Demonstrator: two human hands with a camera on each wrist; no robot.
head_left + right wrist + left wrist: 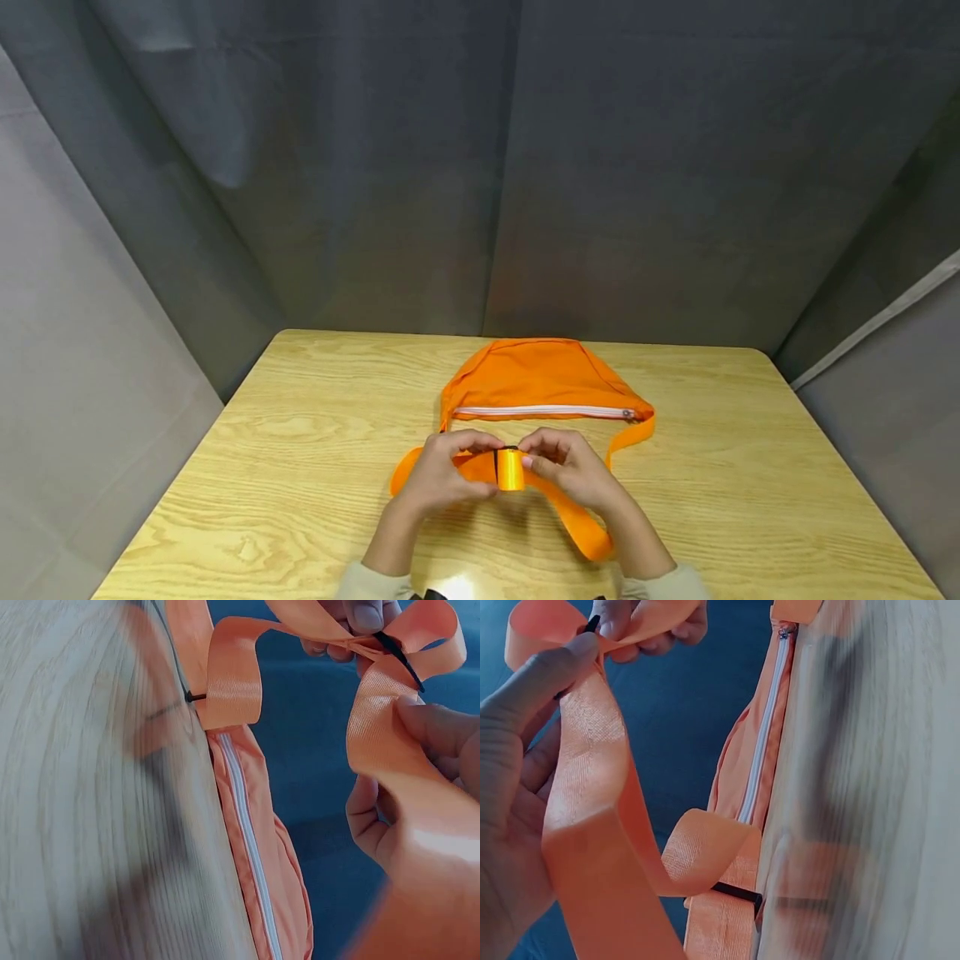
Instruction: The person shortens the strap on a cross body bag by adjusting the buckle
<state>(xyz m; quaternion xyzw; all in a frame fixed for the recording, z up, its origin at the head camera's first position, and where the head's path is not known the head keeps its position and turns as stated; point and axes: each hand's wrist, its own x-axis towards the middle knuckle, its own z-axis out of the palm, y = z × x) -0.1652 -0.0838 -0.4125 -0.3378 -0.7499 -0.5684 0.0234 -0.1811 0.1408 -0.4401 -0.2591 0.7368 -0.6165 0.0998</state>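
Note:
An orange waist bag with a white zipper lies at the back of the wooden table. Its orange strap comes forward to both hands, which hold it just above the tabletop. My left hand pinches a black strap slider between thumb and fingers, with strap running across its palm. On the other side, my right hand pinches the strap close to the slider, thumb against the webbing. Between the hands a loop of strap stands out from the slider.
The wooden table extends to both sides of the bag. A dark grey curtain hangs behind it, with paler fabric panels at left and right. Another black buckle joins strap near one end of the bag.

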